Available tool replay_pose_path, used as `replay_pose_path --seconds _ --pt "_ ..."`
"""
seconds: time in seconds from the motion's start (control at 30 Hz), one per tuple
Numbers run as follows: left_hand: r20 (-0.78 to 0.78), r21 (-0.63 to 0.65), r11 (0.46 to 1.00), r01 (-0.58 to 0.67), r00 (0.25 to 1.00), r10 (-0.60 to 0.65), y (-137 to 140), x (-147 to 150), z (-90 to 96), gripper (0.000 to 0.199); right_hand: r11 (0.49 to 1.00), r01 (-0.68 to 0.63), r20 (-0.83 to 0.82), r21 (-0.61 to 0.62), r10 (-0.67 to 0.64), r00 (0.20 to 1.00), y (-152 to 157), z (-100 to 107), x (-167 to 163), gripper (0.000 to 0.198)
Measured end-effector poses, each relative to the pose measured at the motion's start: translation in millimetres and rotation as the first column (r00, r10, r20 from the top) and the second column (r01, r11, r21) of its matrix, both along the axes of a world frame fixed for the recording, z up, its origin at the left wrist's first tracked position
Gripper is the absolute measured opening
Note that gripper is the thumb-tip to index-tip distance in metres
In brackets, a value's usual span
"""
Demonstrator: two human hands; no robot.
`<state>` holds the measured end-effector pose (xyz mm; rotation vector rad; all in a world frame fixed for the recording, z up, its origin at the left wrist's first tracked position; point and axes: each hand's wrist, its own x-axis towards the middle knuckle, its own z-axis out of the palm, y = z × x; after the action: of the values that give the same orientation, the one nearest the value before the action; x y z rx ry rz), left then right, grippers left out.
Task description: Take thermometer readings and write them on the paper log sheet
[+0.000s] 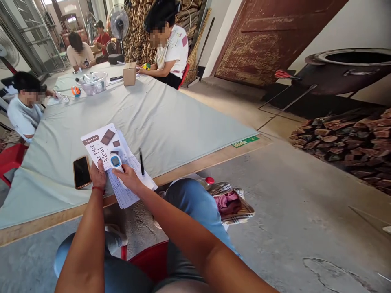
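Observation:
My left hand (98,177) is closed on the lower edge of a white printed packet or card (98,142), with brown squares and the words "NutriMotion" and "Meal"; its thickness is unclear. My right hand (130,177) grips a white handheld thermometer (116,161) with a blue-edged display, held over the packet's right edge. Handwritten paper sheets (124,194) lie beneath both hands at the table edge. A black pen (141,161) rests on the sheets' right side. Left of my left hand lies a dark-screened phone (82,172) in a brown-edged case.
The cloth-covered table (183,122) stretches ahead, with a cardboard box (130,74), a clear plastic basket (95,86) and an orange tape roll (76,91). Several people sit around it. A checked bag (241,211) sits on the floor beside my leg; stacked firewood (348,142) lies right.

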<state>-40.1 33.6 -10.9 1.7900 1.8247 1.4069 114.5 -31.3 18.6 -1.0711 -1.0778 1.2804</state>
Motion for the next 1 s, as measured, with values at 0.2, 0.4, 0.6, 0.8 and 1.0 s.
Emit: replay_pose_path --seconds 0.2,0.4,0.6,0.8,1.0 --pt "-0.005 0.026 0.999 0.022 1.000 -0.022 -2.1 -0.2 0.9 0.063 0.999 -0.029 -0.111 -0.018 0.027 0.993 -15.0 18.1 21.4 0.039" --pt "0.025 0.062 0.997 0.045 0.999 -0.047 -1.3 -1.2 1.5 0.059 0.995 0.098 -0.028 0.025 -0.097 0.995 -26.7 42.4 70.4 0.043" --pt "0.031 0.065 0.997 0.042 0.999 -0.044 0.7 -4.8 1.0 0.056 0.986 0.138 0.109 0.094 -0.148 0.983 -23.3 38.4 102.0 0.041" --pt "0.014 0.076 0.995 0.065 0.998 -0.066 -5.2 -1.1 6.4 0.055 0.958 0.258 0.782 0.128 -0.257 0.567 12.9 7.4 155.7 0.034" --pt "0.088 0.138 0.981 0.134 0.985 -0.146 -12.9 4.0 8.5 0.052 0.957 0.263 0.975 0.122 -0.165 0.150 33.6 -11.2 197.6 0.046"
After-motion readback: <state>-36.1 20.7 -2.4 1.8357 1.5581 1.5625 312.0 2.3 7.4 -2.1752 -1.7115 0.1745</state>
